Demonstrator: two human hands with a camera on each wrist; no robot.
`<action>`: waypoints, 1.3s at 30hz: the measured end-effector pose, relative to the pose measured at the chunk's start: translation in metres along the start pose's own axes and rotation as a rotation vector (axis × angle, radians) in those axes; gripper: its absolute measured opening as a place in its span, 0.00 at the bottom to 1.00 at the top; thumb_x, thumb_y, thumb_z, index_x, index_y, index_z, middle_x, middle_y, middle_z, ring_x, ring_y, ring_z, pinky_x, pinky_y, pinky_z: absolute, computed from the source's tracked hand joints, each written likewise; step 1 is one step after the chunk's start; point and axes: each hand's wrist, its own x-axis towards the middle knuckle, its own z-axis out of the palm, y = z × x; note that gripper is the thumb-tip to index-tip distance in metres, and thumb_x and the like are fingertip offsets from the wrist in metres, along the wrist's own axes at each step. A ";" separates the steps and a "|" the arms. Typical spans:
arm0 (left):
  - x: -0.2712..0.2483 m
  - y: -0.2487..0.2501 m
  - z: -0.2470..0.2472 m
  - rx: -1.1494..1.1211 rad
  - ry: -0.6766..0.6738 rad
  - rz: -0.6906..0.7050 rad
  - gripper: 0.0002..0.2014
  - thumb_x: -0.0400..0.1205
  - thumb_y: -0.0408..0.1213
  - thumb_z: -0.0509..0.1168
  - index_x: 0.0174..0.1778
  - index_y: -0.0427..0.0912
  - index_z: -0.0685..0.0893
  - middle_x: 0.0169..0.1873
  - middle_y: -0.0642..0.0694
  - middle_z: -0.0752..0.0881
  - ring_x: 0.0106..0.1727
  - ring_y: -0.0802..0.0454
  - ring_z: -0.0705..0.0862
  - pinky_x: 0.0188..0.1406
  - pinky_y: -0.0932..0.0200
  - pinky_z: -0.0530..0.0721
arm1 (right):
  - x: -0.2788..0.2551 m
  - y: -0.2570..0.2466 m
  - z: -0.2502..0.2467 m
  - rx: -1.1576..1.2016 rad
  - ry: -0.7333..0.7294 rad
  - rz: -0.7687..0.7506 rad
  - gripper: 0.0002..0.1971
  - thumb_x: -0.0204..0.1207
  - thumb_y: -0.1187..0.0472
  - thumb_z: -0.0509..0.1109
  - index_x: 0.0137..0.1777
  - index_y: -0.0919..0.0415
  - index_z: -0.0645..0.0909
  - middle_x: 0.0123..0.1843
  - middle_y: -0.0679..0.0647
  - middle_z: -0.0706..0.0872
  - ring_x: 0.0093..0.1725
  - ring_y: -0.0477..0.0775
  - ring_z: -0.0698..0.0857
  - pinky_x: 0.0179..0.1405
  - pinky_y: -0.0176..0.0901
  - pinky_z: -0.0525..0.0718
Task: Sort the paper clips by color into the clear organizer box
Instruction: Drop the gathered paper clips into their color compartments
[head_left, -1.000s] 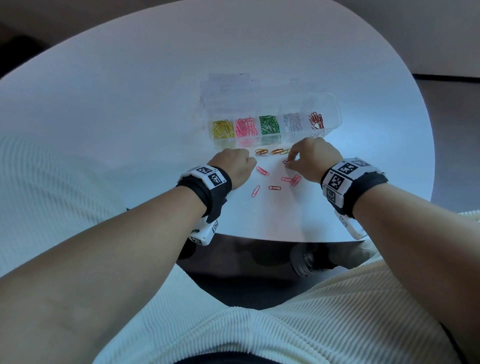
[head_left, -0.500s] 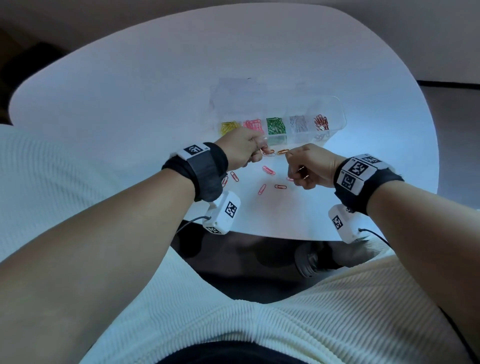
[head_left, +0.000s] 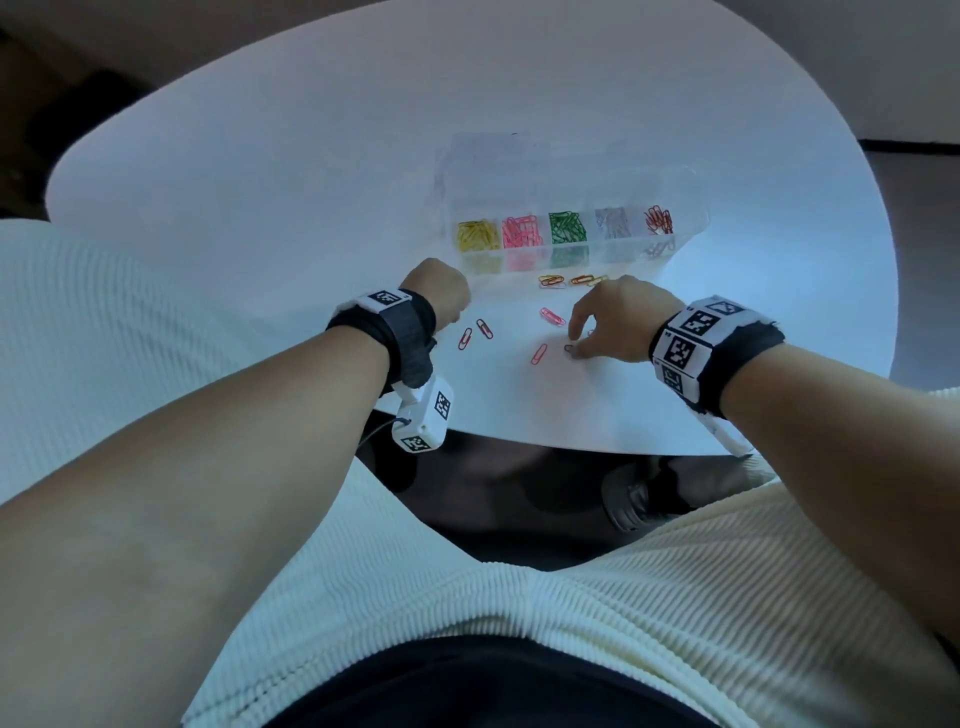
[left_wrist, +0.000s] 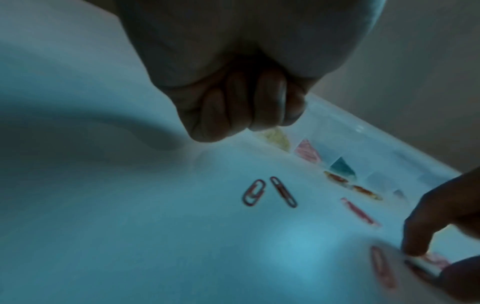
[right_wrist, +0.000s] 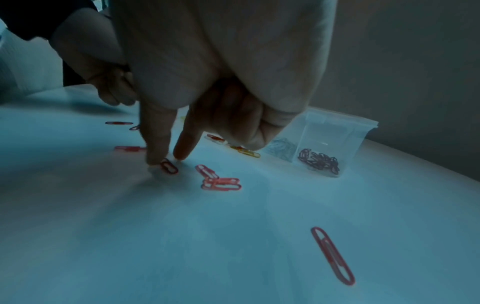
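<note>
The clear organizer box (head_left: 691, 208) stands at the table's middle, with yellow (head_left: 475, 236), pink (head_left: 521, 232), green (head_left: 566, 228), silver (head_left: 613, 223) and dark red (head_left: 658, 219) clips in separate compartments. Loose clips lie in front of it: two red ones (head_left: 475, 332), pink ones (head_left: 551, 316) and orange-yellow ones (head_left: 551, 281). My right hand (head_left: 577, 353) points down, thumb and forefinger pinching a dark red clip (right_wrist: 168, 166) that lies on the table. My left hand (head_left: 441, 299) hovers left of the clips as a fist (left_wrist: 241, 115); nothing shows in it.
The white round table (head_left: 311, 208) has its near edge just behind my wrists. Two pink clips (right_wrist: 221, 183) and a lone red clip (right_wrist: 332, 255) lie under and behind my right hand. My lap in white ribbed cloth is below.
My left hand has drawn back from the box's pink compartment to the table's left. My right hand has dropped from a raised fist to the table and pinched a red clip.
</note>
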 end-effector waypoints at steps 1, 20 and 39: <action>0.005 -0.004 0.001 0.088 0.058 0.006 0.12 0.79 0.25 0.58 0.29 0.40 0.71 0.29 0.50 0.76 0.29 0.57 0.71 0.17 0.62 0.68 | 0.000 0.000 0.001 -0.013 0.008 0.003 0.08 0.72 0.46 0.76 0.48 0.45 0.88 0.47 0.48 0.84 0.45 0.52 0.84 0.40 0.41 0.79; 0.006 -0.012 0.014 0.395 -0.009 0.068 0.13 0.72 0.44 0.72 0.38 0.37 0.83 0.36 0.42 0.86 0.36 0.43 0.84 0.34 0.57 0.80 | 0.002 -0.040 -0.005 0.703 0.035 0.059 0.17 0.78 0.59 0.68 0.29 0.59 0.69 0.27 0.54 0.75 0.25 0.54 0.73 0.26 0.39 0.74; 0.008 0.005 -0.005 -0.511 -0.058 -0.027 0.14 0.76 0.25 0.49 0.25 0.43 0.60 0.14 0.48 0.65 0.17 0.54 0.58 0.22 0.70 0.57 | 0.039 -0.082 0.032 0.202 0.214 0.126 0.10 0.75 0.52 0.74 0.55 0.49 0.88 0.51 0.54 0.89 0.48 0.58 0.86 0.40 0.42 0.80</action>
